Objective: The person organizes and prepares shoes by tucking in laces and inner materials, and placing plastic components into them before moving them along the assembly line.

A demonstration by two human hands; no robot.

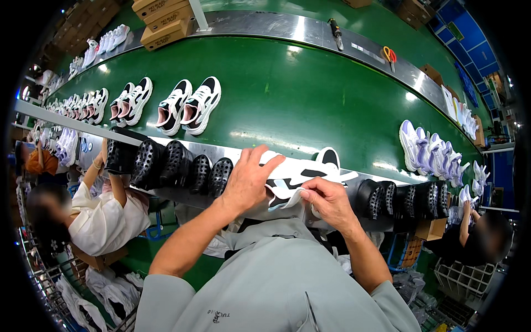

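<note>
Left hand (246,180) and right hand (332,203) are closed on a white-and-black shoe (293,169) — some fingertips are hidden by it, and whether the dark toe (328,157) just beyond belongs to it cannot be told. It is held between them — its near edge (pale, folded) pinched by the right thumb.

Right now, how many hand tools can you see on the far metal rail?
2: a black-handled tool on the far metal rail, right of the picture's centre, and red-and-yellow-handled scissors further right along it. Others may be hidden.
</note>
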